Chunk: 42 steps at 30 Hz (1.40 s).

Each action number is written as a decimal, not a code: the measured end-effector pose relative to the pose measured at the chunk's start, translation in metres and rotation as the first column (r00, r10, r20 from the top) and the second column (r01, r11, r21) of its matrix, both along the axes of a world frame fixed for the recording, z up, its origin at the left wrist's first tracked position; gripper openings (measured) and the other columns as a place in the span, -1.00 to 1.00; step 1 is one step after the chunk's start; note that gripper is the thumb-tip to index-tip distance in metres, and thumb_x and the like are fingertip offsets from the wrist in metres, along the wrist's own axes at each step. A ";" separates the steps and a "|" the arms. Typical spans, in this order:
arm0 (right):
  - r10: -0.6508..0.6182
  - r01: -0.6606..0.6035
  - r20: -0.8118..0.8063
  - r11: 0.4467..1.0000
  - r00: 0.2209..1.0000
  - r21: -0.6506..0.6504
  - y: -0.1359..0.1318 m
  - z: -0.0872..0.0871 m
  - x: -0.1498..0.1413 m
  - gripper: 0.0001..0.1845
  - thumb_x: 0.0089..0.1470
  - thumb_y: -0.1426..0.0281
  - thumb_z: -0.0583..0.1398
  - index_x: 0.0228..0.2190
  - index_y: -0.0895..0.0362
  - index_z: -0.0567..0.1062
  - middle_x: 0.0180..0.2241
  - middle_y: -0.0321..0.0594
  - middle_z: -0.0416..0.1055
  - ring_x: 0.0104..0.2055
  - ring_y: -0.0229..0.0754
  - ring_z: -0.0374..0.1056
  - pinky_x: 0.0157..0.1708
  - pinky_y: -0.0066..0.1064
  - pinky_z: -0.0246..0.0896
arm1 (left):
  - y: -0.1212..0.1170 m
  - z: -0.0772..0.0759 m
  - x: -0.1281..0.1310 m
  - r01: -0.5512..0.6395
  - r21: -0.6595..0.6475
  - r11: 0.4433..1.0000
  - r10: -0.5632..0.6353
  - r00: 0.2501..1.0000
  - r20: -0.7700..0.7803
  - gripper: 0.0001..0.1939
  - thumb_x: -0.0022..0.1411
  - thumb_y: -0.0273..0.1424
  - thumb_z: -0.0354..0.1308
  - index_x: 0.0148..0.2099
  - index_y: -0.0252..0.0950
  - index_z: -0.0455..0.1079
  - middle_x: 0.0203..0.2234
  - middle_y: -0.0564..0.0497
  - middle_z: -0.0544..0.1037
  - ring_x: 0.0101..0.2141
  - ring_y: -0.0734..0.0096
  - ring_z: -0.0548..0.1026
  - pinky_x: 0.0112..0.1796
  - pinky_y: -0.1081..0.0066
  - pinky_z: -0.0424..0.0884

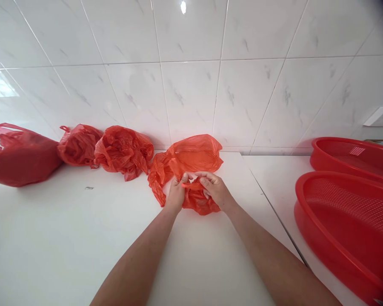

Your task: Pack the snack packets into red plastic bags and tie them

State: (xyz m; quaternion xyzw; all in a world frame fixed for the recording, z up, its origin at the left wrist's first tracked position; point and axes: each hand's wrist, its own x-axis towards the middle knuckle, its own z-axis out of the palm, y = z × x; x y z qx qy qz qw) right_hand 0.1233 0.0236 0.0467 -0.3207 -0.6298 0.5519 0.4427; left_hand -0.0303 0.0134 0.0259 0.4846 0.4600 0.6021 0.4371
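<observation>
A thin red plastic bag [201,203] is between my two hands, low over the white table. My left hand [178,192] pinches its upper edge from the left. On the other side, my right hand [216,189] has thumb and forefinger closed on the same edge, with some fingers hidden in the folds. Just behind my hands lies another stretch of red plastic bag [198,155], spread out and see-through; I cannot tell whether it is joined to the piece I hold. A twisted red part [159,176] trails to the left of my left hand.
Along the tiled wall [191,93] at the left lie a crumpled red bag [124,148], a bundled red bag [79,144] and a fuller red bag [22,159]. Two red plastic baskets [306,212] stand at the right, past a seam in the white table [83,238].
</observation>
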 end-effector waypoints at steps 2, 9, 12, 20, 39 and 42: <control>0.032 -0.031 0.020 0.999 0.999 -0.008 -0.003 0.003 -0.002 -0.47 0.04 0.10 0.17 0.03 0.01 0.33 -0.68 -0.49 0.13 -0.64 -0.33 0.06 -0.57 -0.45 0.04 | -0.003 0.000 0.004 0.034 0.033 0.999 -0.032 0.998 -0.062 -0.66 0.16 -0.07 0.08 -0.37 -0.26 0.36 -0.56 0.07 0.46 -0.49 0.43 0.44 -0.42 0.43 0.35; 0.074 -0.074 -0.022 0.997 0.997 0.007 -0.003 -0.008 -0.008 -0.75 -0.01 0.18 0.21 -0.34 0.09 0.46 -0.74 -0.49 0.17 -0.69 -0.36 0.07 -0.59 -0.46 0.02 | -0.008 -0.008 0.010 0.104 0.069 0.992 -0.070 0.923 -0.378 -0.84 0.18 -0.30 0.05 -0.32 -0.25 0.41 -0.54 0.06 0.50 -0.47 0.39 0.46 -0.42 0.43 0.36; -0.045 0.038 -0.083 0.995 0.996 -0.088 0.003 -0.016 -0.008 -0.73 -0.03 0.16 0.22 -0.52 0.11 0.44 -0.78 -0.46 0.16 -0.70 -0.35 0.10 -0.57 -0.44 0.08 | -0.009 -0.007 0.008 0.061 0.112 0.992 0.006 0.855 -0.518 -0.73 0.14 -0.35 0.07 -0.09 -0.22 0.39 -0.45 0.05 0.52 -0.38 0.34 0.49 -0.29 0.35 0.40; -0.174 0.174 0.011 0.976 0.985 -0.128 0.010 -0.031 -0.004 -0.70 -0.06 0.11 0.23 -0.46 0.11 0.48 -0.77 -0.43 0.18 -0.67 -0.30 0.14 -0.57 -0.41 0.08 | -0.011 -0.008 0.010 0.088 0.330 0.940 0.070 0.896 -0.438 -0.57 0.25 -0.20 0.00 0.12 -0.25 0.30 -0.11 -0.11 0.51 -0.07 0.21 0.43 -0.01 0.21 0.31; 0.079 -0.087 -0.057 0.985 0.995 -0.151 0.004 -0.020 0.005 -0.57 -0.05 0.19 0.25 -0.12 0.06 0.51 -0.27 -0.23 0.47 -0.22 -0.17 0.36 -0.10 -0.28 0.22 | -0.007 -0.013 0.011 -0.039 0.125 0.991 0.070 0.965 -0.253 -0.79 0.18 -0.43 -0.02 -0.30 -0.28 0.46 -0.43 0.03 0.54 -0.36 0.40 0.46 -0.29 0.42 0.37; 0.042 -0.041 0.045 0.999 0.998 -0.028 0.004 -0.019 0.004 -0.54 -0.07 0.29 0.25 -0.06 0.00 0.45 -0.07 -0.24 0.42 -0.05 -0.15 0.32 -0.04 -0.29 0.21 | -0.008 -0.012 0.011 -0.068 0.141 0.988 0.101 0.964 -0.246 -0.79 0.20 -0.40 -0.01 -0.27 -0.29 0.46 -0.40 0.01 0.55 -0.35 0.39 0.47 -0.29 0.40 0.39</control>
